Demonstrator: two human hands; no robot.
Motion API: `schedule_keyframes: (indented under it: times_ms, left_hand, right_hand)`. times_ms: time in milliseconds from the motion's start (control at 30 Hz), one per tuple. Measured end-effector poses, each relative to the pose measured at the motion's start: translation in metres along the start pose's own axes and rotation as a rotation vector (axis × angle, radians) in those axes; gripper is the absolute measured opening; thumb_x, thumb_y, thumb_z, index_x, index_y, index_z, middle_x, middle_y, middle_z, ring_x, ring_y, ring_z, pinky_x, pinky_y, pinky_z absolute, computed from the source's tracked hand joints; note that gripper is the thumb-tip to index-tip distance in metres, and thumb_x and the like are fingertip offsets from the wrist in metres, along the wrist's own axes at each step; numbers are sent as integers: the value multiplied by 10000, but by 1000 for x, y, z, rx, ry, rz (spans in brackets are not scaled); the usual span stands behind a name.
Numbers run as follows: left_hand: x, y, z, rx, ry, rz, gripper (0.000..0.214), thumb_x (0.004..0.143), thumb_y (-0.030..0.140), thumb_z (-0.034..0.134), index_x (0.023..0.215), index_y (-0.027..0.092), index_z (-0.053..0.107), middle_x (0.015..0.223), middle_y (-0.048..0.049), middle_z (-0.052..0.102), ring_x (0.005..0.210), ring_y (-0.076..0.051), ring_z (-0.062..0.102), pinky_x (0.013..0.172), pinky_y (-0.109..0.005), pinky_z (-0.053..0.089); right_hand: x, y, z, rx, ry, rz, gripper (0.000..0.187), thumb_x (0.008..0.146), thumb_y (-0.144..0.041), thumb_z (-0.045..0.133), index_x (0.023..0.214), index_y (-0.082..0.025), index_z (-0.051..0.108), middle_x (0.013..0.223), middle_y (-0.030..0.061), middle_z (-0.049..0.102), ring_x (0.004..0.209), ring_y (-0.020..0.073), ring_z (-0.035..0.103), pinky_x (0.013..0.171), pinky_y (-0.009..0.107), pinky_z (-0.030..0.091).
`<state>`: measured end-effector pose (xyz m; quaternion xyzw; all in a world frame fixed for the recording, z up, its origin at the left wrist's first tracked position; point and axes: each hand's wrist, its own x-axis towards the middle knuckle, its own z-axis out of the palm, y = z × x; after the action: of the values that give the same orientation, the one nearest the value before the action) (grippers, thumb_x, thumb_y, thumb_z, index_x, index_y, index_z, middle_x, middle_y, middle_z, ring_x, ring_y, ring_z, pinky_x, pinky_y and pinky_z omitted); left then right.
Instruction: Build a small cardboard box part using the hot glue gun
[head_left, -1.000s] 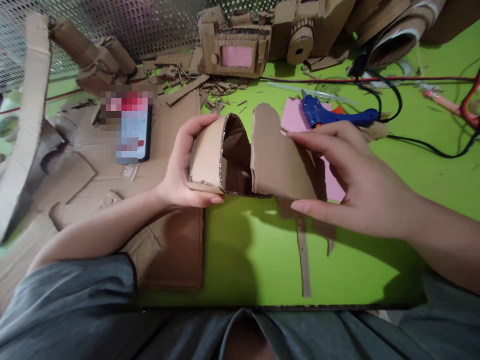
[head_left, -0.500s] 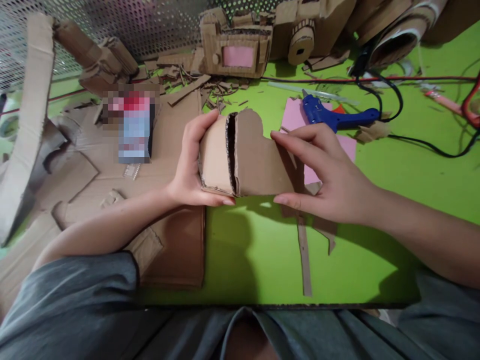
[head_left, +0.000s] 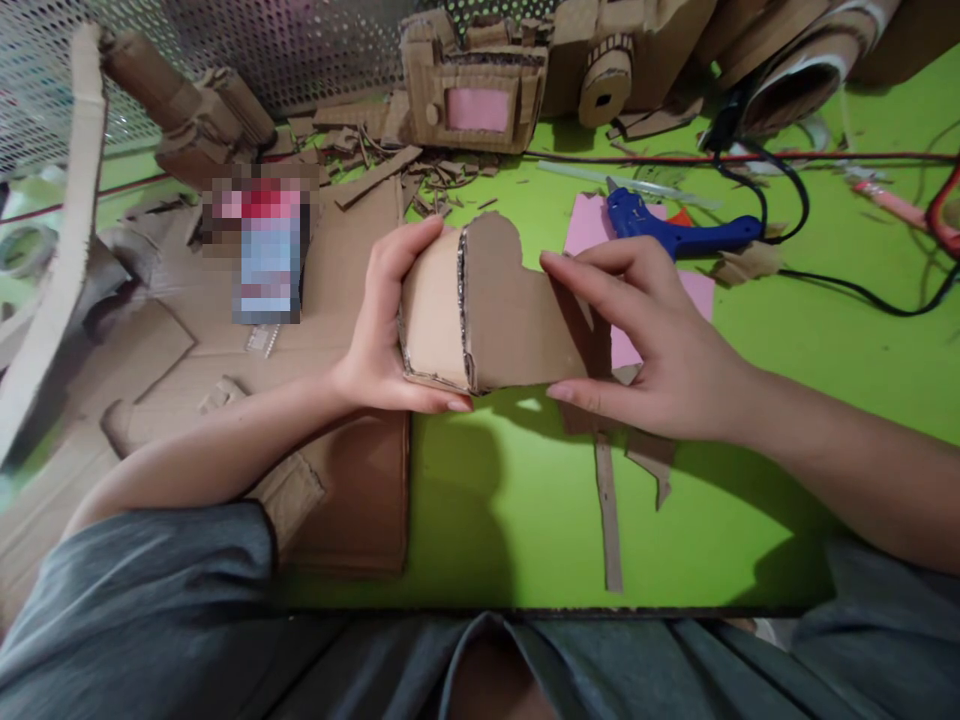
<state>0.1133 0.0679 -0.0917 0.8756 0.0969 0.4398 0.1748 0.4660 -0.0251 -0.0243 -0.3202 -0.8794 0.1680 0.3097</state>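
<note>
Both hands hold cardboard in the air above the green table. My left hand is wrapped round a box-like cardboard piece with a curved face, thumb along its lower edge. Against that piece's right edge sits a flat cardboard panel with a rounded bump at its upper left. My right hand grips the panel by its right part, index finger at the top edge and thumb at the bottom. Only a thin dark line shows where the two parts meet. The inside of the box-like piece is hidden.
A blue glue gun lies on pink paper at the right, its black cord trailing. Cardboard sheets cover the left side. A cardboard camera model and scraps stand at the back; a cardboard strip lies in front.
The dark gap between the panel and the box-like piece has closed as the panel moved slightly left against it. Both hands keep their grip.
</note>
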Motion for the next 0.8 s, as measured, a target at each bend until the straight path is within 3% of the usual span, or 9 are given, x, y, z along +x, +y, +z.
schedule_keyframes:
  times_ms: [133,333,467,633,800]
  left_hand:
    - [2,6,-2,21,-4,0,1666,669,1277,611,1942,324,112,1843,-155,390,1708,-463,467,1444,-780,462]
    - [10,24,-6,-19,-15,-67,1380,876,1123,650,1940,375,191,1870,-99,401,1756,-384,443,1551,-607,410]
    - [11,23,-8,-6,-33,-73,1421,832,1163,643,1939,398,183,1869,-93,407,1746,-402,461,1536,-653,436]
    - [10,21,-7,28,-54,-64,1484,797,1219,590,1937,396,116,1870,-103,375,1747,-442,461,1480,-791,461]
    - [16,36,2,-36,55,-143,1253,910,1137,570,1900,423,288,1823,-82,462,1719,-389,497,1529,-668,443]
  right_hand:
    - [1,1,1,-11,-1,0,964,1116,-779,725,1928,-450,322,1616,161,615,1463,459,670,1212,760,644]
    - [3,2,1,-24,-15,-5,947,1138,-772,687,1934,-469,274,1638,157,587,1486,462,649,1228,770,630]
    - [4,1,2,-20,-1,-24,929,1154,-751,680,1936,-455,274,1620,156,583,1481,442,658,1231,735,642]
    - [4,5,7,-22,-34,-11,963,1140,-764,691,1942,-457,254,1649,146,584,1507,454,644,1280,768,603]
    - [2,5,19,0,114,-58,933,1131,-765,683,1915,-378,359,1605,176,609,1475,429,664,1228,722,672]
